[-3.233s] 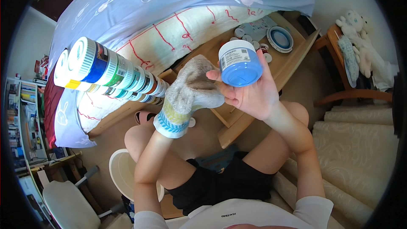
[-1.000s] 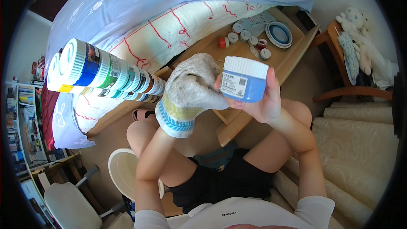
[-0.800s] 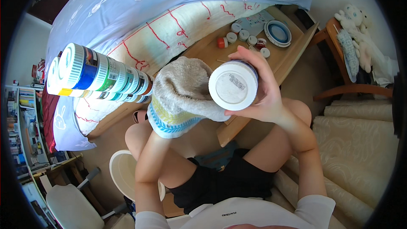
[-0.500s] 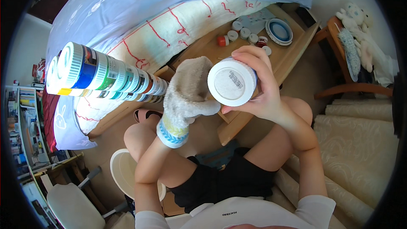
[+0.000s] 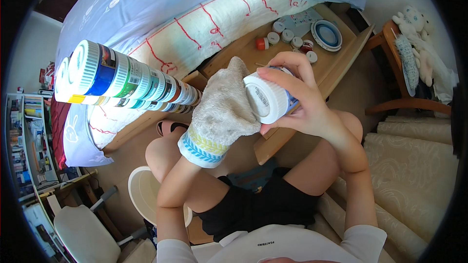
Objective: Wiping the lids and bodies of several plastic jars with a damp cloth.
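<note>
My right hand grips a white-lidded jar, tilted so that its lid faces left and toward me; a strip of blue label shows by my fingers. A fuzzy grey sock with a yellow and blue leaf-patterned cuff covers my left hand like a mitt. It presses against the jar's left side, and the fingers inside it are hidden. Beyond my left hand stand tall stacks of white-lidded jars with coloured labels, side by side.
A wooden table holds several small paint pots and a round blue-and-white lid. The bed lies behind. Near my left knee is a cream bucket; a wooden chair bears plush toys.
The sock-covered left hand has turned and moved right against the jar, its thumb no longer standing apart. My right hand has tilted the jar, its lid swinging away from facing me.
</note>
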Action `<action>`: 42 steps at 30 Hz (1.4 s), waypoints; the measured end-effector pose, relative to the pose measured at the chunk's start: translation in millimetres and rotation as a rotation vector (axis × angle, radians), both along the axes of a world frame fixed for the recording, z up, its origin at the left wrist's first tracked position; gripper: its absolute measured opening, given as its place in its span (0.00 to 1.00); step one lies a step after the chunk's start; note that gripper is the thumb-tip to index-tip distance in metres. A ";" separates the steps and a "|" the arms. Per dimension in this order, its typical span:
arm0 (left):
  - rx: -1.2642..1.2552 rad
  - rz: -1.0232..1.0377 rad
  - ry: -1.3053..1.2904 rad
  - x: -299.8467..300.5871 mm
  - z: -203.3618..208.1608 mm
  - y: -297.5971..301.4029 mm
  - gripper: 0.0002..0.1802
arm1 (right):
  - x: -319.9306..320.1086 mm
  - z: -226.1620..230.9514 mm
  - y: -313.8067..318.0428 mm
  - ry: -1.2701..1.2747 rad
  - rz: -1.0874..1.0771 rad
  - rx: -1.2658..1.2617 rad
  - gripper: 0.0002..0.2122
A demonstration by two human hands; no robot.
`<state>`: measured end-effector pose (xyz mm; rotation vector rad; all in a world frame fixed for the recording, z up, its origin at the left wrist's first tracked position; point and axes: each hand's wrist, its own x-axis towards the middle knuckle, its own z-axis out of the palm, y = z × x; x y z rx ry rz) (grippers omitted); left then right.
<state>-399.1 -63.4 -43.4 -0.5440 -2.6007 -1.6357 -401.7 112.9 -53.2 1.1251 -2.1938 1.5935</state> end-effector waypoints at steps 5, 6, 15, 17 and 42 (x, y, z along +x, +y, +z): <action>-0.006 -0.023 -0.011 4.4 -3.7 -5.5 0.36 | 2.1 4.0 2.0 -0.001 0.053 0.152 0.37; -0.008 -0.027 -0.013 4.4 -4.4 -7.1 0.36 | 2.0 3.1 0.9 -0.002 0.054 0.151 0.37; -0.008 -0.083 -0.021 7.2 -6.8 -11.6 0.40 | -2.5 -6.0 2.0 -0.022 0.147 0.016 0.42; -0.007 -0.094 -0.021 4.9 -8.1 -10.0 0.41 | -3.6 -8.0 1.3 -0.022 0.177 0.003 0.44; 0.234 -0.282 -0.179 5.7 -22.6 -9.0 0.47 | 4.3 -30.1 -18.3 0.208 0.144 -0.171 0.38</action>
